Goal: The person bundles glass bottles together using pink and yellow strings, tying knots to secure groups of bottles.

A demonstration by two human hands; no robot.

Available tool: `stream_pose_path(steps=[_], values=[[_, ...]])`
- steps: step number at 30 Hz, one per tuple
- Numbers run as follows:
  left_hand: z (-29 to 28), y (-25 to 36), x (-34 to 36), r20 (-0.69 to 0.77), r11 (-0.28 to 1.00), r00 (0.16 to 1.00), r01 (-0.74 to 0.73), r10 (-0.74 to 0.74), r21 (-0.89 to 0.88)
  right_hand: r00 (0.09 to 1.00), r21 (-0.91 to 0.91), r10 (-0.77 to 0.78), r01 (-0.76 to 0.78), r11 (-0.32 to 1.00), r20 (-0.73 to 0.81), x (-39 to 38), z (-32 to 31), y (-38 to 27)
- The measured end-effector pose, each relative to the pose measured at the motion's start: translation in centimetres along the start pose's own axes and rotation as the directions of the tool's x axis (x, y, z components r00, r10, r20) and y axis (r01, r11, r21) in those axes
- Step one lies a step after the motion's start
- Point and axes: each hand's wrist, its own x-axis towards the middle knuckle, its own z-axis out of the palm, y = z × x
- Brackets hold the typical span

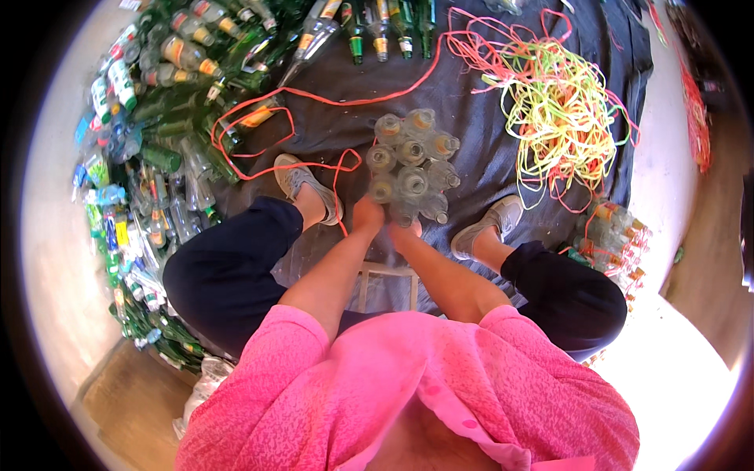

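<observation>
A tight bundle of several clear glass bottles (412,179) stands between my feet, some showing round bases and others their necks. Against its near left side is my left hand (367,213), its fingers curled in and mostly hidden by the bottles. My right hand (405,230) is low at the bundle's near edge, blurred, with its fingers out of sight. A red plastic strap (338,188) trails from the left down to my left forearm. Whether either hand grips the strap is hidden.
Green and clear bottles (181,102) are heaped along the left and far left. A tangle of yellow and red strapping (561,110) lies at the far right on the black sheet (330,125). Another strapped bottle bundle (609,235) is beside my right knee. My shoes (487,224) flank the bottles.
</observation>
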Motion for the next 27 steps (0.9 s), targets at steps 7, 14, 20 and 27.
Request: stream_pose_path(steps=[7, 14, 20, 27], values=[[1.3, 0.5, -4.2, -0.233, 0.865, 0.922, 0.171, -0.309, -0.472, 0.95, -0.813, -0.007, 0.271, 0.516, 0.312, -3.5, -2.3, -4.0], [0.8, -2.0, -5.7, -0.137, 0.931, 0.963, 0.181, -0.233, -0.317, 0.974, -0.668, 0.068, 0.097, 0.737, 0.217, -12.0, -0.1, -6.9], [0.9, -1.0, -5.0, 0.12, 0.989, 0.982, 0.148, -0.145, -0.016, 0.954, -0.626, 0.105, 0.098, 0.774, 0.279, -12.3, -1.5, -7.8], [1.3, -0.6, -3.8, 0.229, 0.973, 0.947, 0.231, -0.227, 0.011, 0.945, -0.692, 0.137, 0.115, 0.712, 0.298, -12.4, -3.3, -7.7]])
